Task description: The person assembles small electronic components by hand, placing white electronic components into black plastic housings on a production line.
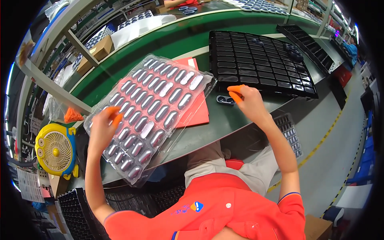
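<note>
A clear plastic blister tray (138, 108) full of shiny silver-grey oval shells lies tilted on the green bench; a few shells show a paler face. My left hand (103, 130), with orange finger covers, hovers at the tray's left edge. Its thumb and finger are apart, and I see nothing between them. My right hand (250, 103), also with orange finger covers, is beside a small dark oval case part (226, 99) with a light rim on the bench. Its thumb and forefinger are apart; whether they touch the part, I cannot tell.
Beyond my right hand sits a black compartment tray (256, 64) with several dark parts on it. Red sheets (196, 110) lie under the blister tray. A yellow fan (56, 150) stands at left. Another black tray (306, 46) is farther right. A metal frame post (56, 86) rises at left.
</note>
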A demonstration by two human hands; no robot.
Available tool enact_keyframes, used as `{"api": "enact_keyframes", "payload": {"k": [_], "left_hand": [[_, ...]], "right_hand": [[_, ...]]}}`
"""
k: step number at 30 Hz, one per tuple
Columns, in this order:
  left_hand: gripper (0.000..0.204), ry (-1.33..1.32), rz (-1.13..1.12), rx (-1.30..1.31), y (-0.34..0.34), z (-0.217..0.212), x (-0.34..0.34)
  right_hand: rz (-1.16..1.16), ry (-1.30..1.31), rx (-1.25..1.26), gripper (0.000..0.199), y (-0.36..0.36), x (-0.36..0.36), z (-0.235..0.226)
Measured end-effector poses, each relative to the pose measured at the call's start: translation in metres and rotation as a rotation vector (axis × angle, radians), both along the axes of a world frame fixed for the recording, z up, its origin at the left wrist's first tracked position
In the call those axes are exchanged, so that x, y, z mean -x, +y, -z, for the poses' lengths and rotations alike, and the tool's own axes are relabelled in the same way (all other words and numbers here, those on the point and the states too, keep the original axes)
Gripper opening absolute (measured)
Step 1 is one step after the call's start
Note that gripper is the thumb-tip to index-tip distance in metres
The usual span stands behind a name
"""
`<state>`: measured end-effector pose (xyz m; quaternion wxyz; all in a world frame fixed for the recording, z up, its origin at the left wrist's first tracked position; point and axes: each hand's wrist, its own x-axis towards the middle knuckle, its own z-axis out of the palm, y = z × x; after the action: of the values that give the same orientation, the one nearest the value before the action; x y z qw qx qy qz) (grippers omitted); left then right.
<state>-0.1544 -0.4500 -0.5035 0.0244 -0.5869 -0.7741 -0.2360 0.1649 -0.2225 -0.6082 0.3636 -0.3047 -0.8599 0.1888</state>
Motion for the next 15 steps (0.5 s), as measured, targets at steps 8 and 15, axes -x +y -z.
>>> {"api": "enact_keyframes", "payload": {"k": [8, 15], "left_hand": [[0.018, -0.079, 0.434, 0.078, 0.183, 0.053, -0.017], [0.021, 0.026, 0.27, 0.143, 0.225, 0.064, -0.037]], "right_hand": [[0.265, 0.329, 0.099, 0.019, -0.056, -0.083, 0.001], [0.549, 0.598, 0.354, 0.019, -0.069, -0.139, 0.023]]}}
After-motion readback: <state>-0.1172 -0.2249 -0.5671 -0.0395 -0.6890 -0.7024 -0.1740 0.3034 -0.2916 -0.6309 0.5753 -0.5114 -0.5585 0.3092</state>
